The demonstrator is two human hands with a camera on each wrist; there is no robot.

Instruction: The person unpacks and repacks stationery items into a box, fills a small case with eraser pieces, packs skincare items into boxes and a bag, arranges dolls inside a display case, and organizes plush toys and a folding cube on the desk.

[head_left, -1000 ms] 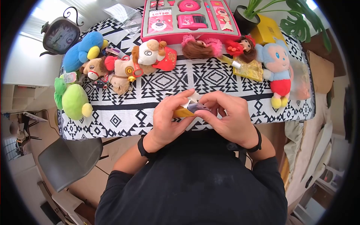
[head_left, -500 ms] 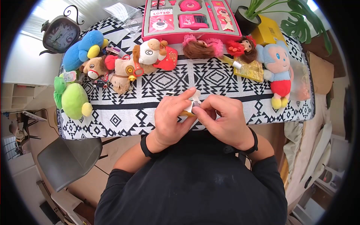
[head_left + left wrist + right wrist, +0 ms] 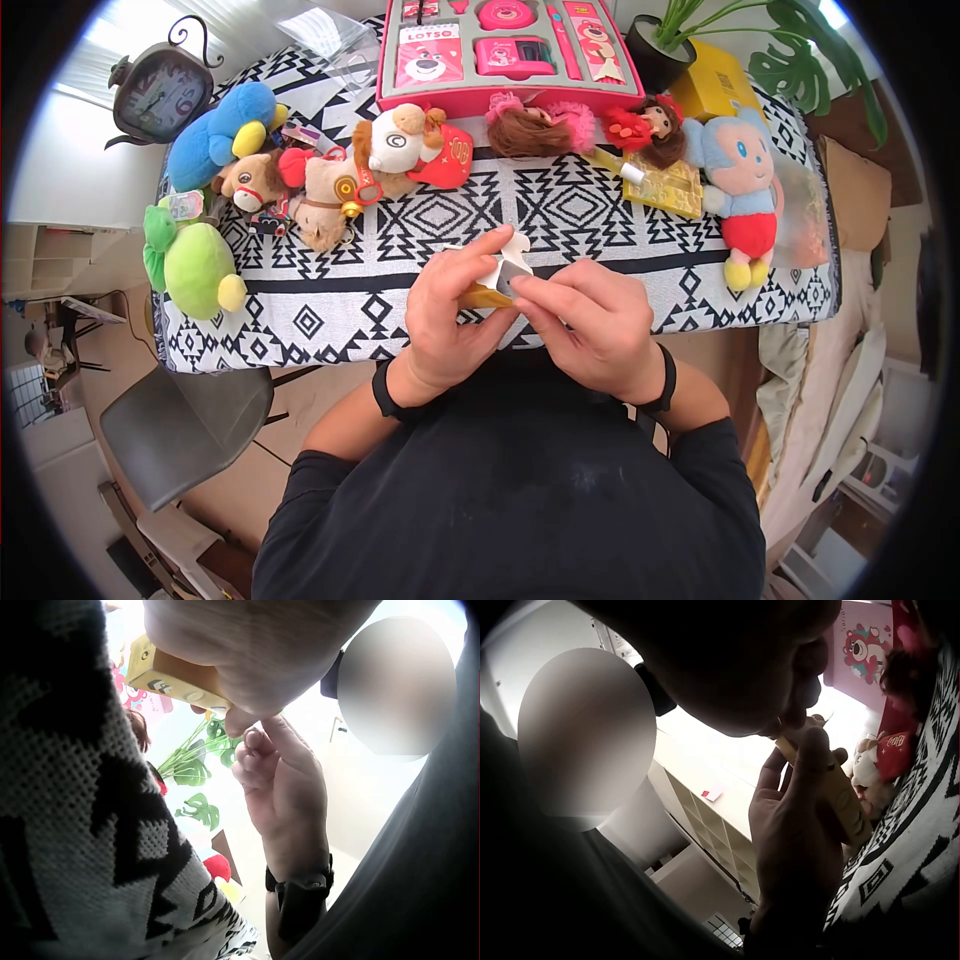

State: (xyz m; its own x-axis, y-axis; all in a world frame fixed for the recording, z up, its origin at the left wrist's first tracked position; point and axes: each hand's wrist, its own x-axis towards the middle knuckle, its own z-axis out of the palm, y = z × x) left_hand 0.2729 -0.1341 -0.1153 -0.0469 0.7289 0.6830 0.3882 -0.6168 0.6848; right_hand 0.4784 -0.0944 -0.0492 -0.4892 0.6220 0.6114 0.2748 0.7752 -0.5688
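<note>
From my end of the feed, I have the left hand [image 3: 445, 305] curled round a small yellow box [image 3: 176, 675], fingers along one side and thumb along the other; white flaps [image 3: 518, 243] stand up at the box's open end, just beyond the left thumb; at that same end, the right hand [image 3: 595, 320] pinches a small grey piece [image 3: 508, 277] between thumb and forefinger, and I cannot tell how much of it sits inside. Both grips are above the patterned cloth [image 3: 400, 290], near its close edge; well beyond them I see a pink gift set [image 3: 510, 100]; left of them lies a green plush [image 3: 198, 270], and right of them a blue-and-red plush [image 3: 748, 235].
</note>
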